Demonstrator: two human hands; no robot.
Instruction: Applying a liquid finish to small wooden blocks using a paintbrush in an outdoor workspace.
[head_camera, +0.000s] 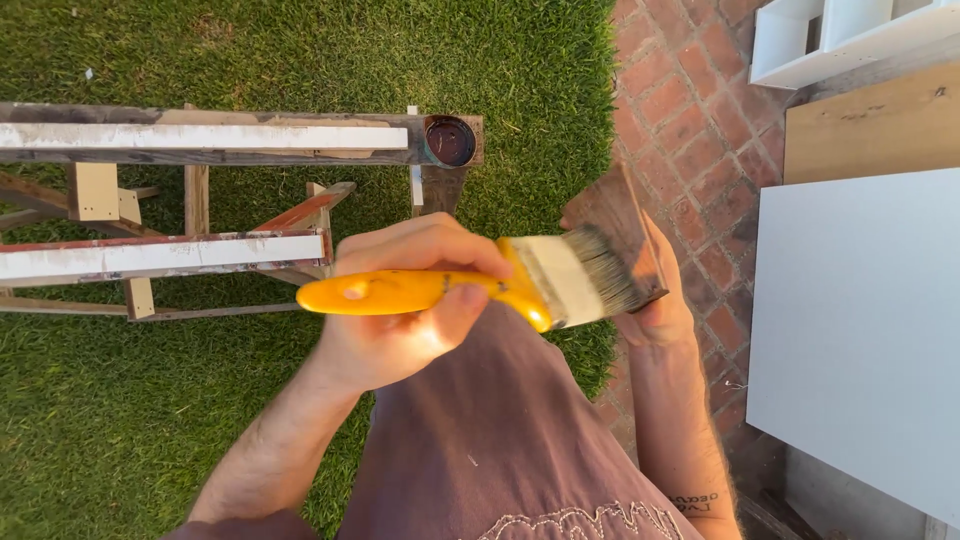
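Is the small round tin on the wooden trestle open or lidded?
Open: the small round tin shows dark liquid inside, no lid on it.

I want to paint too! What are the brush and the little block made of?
The brush seems to have a glossy orange-yellow handle, perhaps plastic or painted wood, a pale band, likely metal, and dark-tipped bristles. The left hand grips it. The block in the right hand looks like wood, stained dark brown with grain showing.
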